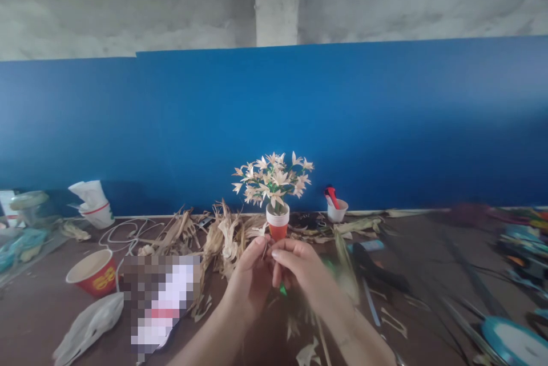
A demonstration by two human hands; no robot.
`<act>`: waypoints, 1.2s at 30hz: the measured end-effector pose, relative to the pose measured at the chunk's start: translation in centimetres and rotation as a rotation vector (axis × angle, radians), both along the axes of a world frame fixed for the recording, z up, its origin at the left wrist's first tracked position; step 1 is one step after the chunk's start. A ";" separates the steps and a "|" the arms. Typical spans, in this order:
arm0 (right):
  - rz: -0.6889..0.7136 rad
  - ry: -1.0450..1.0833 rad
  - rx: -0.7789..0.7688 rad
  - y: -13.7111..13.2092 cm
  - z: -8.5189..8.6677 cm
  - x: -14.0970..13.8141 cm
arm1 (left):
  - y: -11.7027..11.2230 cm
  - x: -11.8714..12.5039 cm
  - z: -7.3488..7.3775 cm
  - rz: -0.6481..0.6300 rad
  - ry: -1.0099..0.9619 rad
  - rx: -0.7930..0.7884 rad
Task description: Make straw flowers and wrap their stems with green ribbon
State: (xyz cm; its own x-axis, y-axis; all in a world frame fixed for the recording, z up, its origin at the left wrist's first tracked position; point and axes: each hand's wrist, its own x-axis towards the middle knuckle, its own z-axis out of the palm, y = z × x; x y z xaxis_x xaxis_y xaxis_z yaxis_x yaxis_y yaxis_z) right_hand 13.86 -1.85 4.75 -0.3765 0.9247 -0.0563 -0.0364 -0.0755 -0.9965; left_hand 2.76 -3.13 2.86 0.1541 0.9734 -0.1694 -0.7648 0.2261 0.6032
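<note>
My left hand [249, 276] and my right hand [303, 272] meet at the fingertips over the brown table, both pinched on a small pale husk piece with a green stem [282, 289] poking out below. Just behind them stands a red and white paper cup [278, 223] holding a bunch of pale husk flowers [273, 179] on green stems. A heap of dry corn husks [214, 234] lies to the left of the cup.
A red paper cup [92, 272] and a white plastic bag [88, 326] lie at the left. A small white cup with a red cutter [336, 206] stands right of the flowers. Ribbon spools [514, 340], strips and tools crowd the right side. A blue board [385, 126] backs the table.
</note>
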 end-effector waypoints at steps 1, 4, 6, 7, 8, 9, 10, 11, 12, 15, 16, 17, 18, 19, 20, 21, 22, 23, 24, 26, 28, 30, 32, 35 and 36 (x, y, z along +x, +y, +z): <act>-0.003 0.000 0.000 0.0 0.0 0.0 | 0.0 0.0 0.0 0.001 0.004 -0.003; -0.003 0.010 0.006 0.0 0.0 0.0 | -0.1 0.0 0.0 0.005 0.016 0.002; 0.000 0.019 0.010 0.0 -0.1 0.0 | -0.1 0.1 0.0 0.010 0.014 0.000; 0.000 0.020 0.011 0.0 -0.1 0.0 | -0.1 0.1 -0.1 0.015 0.008 -0.005; 0.000 0.017 0.010 0.0 -0.1 0.0 | -0.1 0.1 -0.1 0.016 0.002 -0.011; 0.000 0.015 0.009 0.1 -0.2 0.1 | -0.1 0.1 -0.1 0.017 -0.004 -0.012; 0.000 0.013 0.007 0.1 -0.2 0.1 | -0.1 0.1 -0.2 0.016 -0.008 -0.009; 0.002 0.012 0.007 0.1 -0.2 0.1 | -0.1 0.1 -0.2 0.012 -0.009 -0.002; 0.005 0.011 0.008 0.0 -0.2 0.1 | -0.1 0.1 -0.2 0.009 -0.007 0.006; 0.010 0.012 0.016 0.0 -0.1 0.1 | -0.2 0.1 -0.1 0.002 0.000 0.018; 0.011 0.011 0.019 0.0 -0.1 0.1 | -0.2 0.1 0.0 -0.002 -0.003 0.018; 0.010 0.012 0.020 0.0 -0.1 0.1 | -0.2 0.1 0.0 -0.005 -0.006 0.020; 0.008 0.014 0.020 0.0 -0.1 0.1 | -0.3 0.1 0.1 -0.007 -0.010 0.023; 0.007 0.015 0.018 0.0 -0.1 0.1 | -0.3 0.1 0.1 -0.006 -0.013 0.025; 0.007 0.015 0.015 0.0 -0.1 0.0 | -0.3 0.1 0.2 -0.004 -0.014 0.023; 0.009 0.014 0.014 0.0 -0.1 0.0 | -0.2 0.1 0.2 -0.004 -0.014 0.018; 0.010 0.012 0.014 0.0 -0.1 0.0 | -0.2 0.1 0.2 -0.002 -0.013 0.010; 0.010 0.007 0.014 0.0 0.0 0.0 | -0.1 0.1 0.2 0.000 -0.012 -0.001; 0.010 0.001 0.013 0.0 0.0 0.0 | -0.1 0.1 0.2 0.001 -0.009 -0.012; 0.005 -0.005 0.012 -0.1 0.1 0.0 | 0.0 0.1 0.1 0.011 -0.006 -0.029; 0.001 -0.005 0.009 -0.1 0.2 0.0 | 0.0 0.1 0.0 0.016 -0.002 -0.028; 0.002 -0.002 0.008 -0.1 0.2 0.1 | -0.1 0.0 -0.1 0.008 0.005 -0.005; 0.006 -0.001 0.010 0.0 0.1 0.1 | -0.2 0.0 -0.3 -0.004 0.014 0.025; 0.001 -0.002 0.019 -0.1 0.2 0.0 | -0.3 0.1 -0.3 -0.010 0.039 0.056; -0.004 -0.004 0.020 -0.1 0.2 0.0 | -0.3 0.1 -0.3 -0.008 0.049 0.061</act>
